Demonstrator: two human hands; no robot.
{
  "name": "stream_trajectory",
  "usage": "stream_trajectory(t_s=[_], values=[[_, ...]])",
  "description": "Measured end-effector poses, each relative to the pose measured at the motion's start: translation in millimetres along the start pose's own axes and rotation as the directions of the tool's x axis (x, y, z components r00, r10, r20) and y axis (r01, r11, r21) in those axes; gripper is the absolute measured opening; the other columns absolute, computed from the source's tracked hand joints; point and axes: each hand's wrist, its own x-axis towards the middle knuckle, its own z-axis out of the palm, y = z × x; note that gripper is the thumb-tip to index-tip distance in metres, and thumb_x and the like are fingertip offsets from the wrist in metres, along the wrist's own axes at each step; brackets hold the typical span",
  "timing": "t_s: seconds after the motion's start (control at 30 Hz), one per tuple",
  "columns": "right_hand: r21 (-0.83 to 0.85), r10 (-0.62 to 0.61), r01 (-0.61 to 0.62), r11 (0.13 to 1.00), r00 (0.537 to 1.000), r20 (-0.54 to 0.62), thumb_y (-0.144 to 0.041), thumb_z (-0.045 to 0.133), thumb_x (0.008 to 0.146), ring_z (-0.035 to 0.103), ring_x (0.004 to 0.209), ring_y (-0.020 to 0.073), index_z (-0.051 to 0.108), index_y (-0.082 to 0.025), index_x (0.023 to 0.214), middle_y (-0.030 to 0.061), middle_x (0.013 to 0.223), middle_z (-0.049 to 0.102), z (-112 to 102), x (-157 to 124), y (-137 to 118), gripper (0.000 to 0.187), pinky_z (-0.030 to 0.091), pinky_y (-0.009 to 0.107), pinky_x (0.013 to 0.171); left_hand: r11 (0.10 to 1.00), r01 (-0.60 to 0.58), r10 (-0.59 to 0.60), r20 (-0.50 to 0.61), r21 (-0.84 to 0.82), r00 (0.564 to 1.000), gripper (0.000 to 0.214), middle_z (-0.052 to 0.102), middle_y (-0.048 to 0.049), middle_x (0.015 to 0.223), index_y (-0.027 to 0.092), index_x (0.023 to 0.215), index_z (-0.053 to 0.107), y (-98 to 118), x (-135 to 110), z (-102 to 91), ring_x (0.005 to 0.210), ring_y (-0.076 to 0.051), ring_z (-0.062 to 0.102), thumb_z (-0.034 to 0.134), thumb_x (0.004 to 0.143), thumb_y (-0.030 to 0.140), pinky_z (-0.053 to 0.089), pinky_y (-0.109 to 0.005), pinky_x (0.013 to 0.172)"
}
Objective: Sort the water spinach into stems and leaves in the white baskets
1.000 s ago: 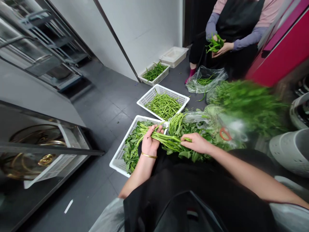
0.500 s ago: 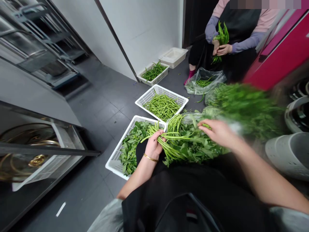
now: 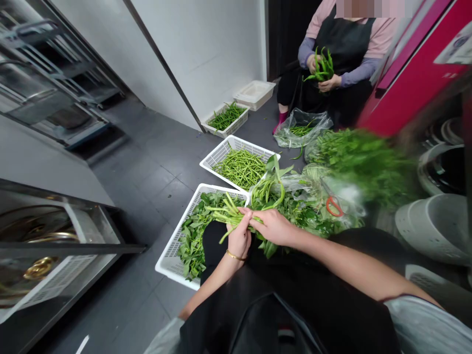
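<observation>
Long green vegetable stems (image 3: 225, 216) form a bundle in the middle of the view, cut ends pointing left. My left hand (image 3: 239, 237), with a bracelet at the wrist, is closed around them. My right hand (image 3: 277, 227) meets it from the right, fingers closed on the same stems. Just beyond, stems curve up to a leafy tip (image 3: 273, 167). Under and behind my hands lies a heap of leafy greens (image 3: 302, 211), partly hidden. A white basket (image 3: 166, 255) holding leaves (image 3: 193, 246) stands left of my hands. Farther off, a second white basket (image 3: 211, 169) holds bare stems (image 3: 241, 164).
Orange-handled scissors (image 3: 334, 206) lie on plastic to the right. Beyond are more greens (image 3: 365, 152), blurred, and a plastic bag (image 3: 287, 132). A co-worker (image 3: 341, 39) holds green peppers (image 3: 324, 66). White buckets (image 3: 435, 228) stand right, a metal shelf (image 3: 73, 248) left.
My right hand has moved left from over the greens to join my left hand at the stems. The scissors now show. The co-worker's peppers are lower. The view has shifted slightly.
</observation>
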Motion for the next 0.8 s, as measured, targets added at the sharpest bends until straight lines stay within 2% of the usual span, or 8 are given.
stream_trajectory(t_s=[0.1,0.17,0.2,0.27,0.33,0.47,0.63,0.8], values=[[0.346,-0.257,0.176,0.922,0.944,0.205,-0.028,0.046,0.091,0.063,0.069,0.0109,0.068,-0.014,0.081,0.0019,0.08,0.07,-20,-23,1,0.027,0.045,0.019,0.067,0.998,0.044,-0.042,0.038,-0.051,0.998,0.02,0.057,0.0022,0.07,0.016,0.07,0.057,8,10,-18.2,0.06,-0.008,0.053,0.076,0.064,0.02,0.045,-0.02,0.062],[0.364,-0.325,0.207,0.908,0.897,0.3,-0.031,0.05,0.089,0.063,0.067,0.0105,0.07,-0.016,0.086,0.0009,0.079,0.071,-37,-45,17,0.025,0.045,0.019,0.065,0.977,0.092,-0.083,0.058,-0.191,0.995,0.023,0.054,0.004,0.068,0.016,0.07,0.054,19,22,-33.5,0.053,-0.005,0.048,0.076,0.062,0.017,0.042,-0.017,0.053],[0.296,-0.273,0.183,0.938,0.914,0.3,-0.031,0.05,0.089,0.064,0.068,0.0115,0.071,-0.017,0.091,0.0019,0.081,0.072,-46,-57,27,0.025,0.046,0.02,0.064,0.958,0.119,-0.103,0.073,-0.262,0.992,0.025,0.052,0.0046,0.067,0.016,0.071,0.052,25,27,-40.6,0.05,-0.004,0.045,0.075,0.062,0.015,0.041,-0.016,0.05],[0.095,-0.113,0.099,0.991,0.981,0.158,-0.031,0.049,0.089,0.066,0.069,0.0143,0.07,-0.017,0.101,0.0045,0.085,0.073,-66,-77,48,0.028,0.048,0.022,0.063,0.917,0.156,-0.115,0.13,-0.368,0.985,0.026,0.05,0.0057,0.067,0.016,0.071,0.048,38,35,-51.5,0.046,-0.002,0.042,0.072,0.063,0.013,0.039,-0.014,0.045],[-0.039,-0.071,0.069,0.997,0.995,-0.065,-0.031,0.049,0.089,0.067,0.069,0.0158,0.068,-0.019,0.106,0.0048,0.087,0.073,-88,-91,59,0.028,0.049,0.024,0.062,0.882,0.161,-0.081,0.194,-0.444,0.978,0.028,0.047,0.0069,0.065,0.017,0.071,0.043,49,37,-56.0,0.044,0.0,0.04,0.07,0.065,0.011,0.038,-0.012,0.043],[-0.195,-0.235,0.161,0.967,0.859,-0.455,-0.026,0.052,0.088,0.067,0.07,0.0141,0.07,-0.022,0.095,0.0029,0.086,0.073,-118,-92,49,0.02,0.05,0.023,0.064,0.839,0.132,0.028,0.284,-0.528,0.958,0.032,0.045,0.0087,0.063,0.018,0.07,0.036,61,32,-49.9,0.04,0.001,0.039,0.066,0.068,0.008,0.037,-0.01,0.041],[-0.365,-0.436,0.285,0.886,0.778,-0.452,-0.02,0.05,0.089,0.064,0.068,0.0121,0.067,-0.016,0.1,0.0047,0.082,0.071,-112,-70,31,0.02,0.047,0.022,0.062,0.823,0.148,0.108,0.406,-0.549,0.907,0.033,0.049,0.0087,0.066,0.019,0.073,0.035,70,20,-38.8,0.043,0.0,0.042,0.067,0.07,0.013,0.036,-0.009,0.04],[-0.438,-0.487,0.36,0.824,0.845,-0.221,-0.03,0.051,0.09,0.06,0.064,0.0132,0.063,-0.014,0.109,0.0063,0.08,0.068,-90,-54,33,0.028,0.042,0.024,0.058,0.869,0.069,0.086,0.287,-0.491,0.954,0.037,0.046,0.0088,0.06,0.02,0.071,0.036,74,14,-32.1,0.04,-0.001,0.035,0.073,0.065,0.016,0.032,-0.011,0.035]])
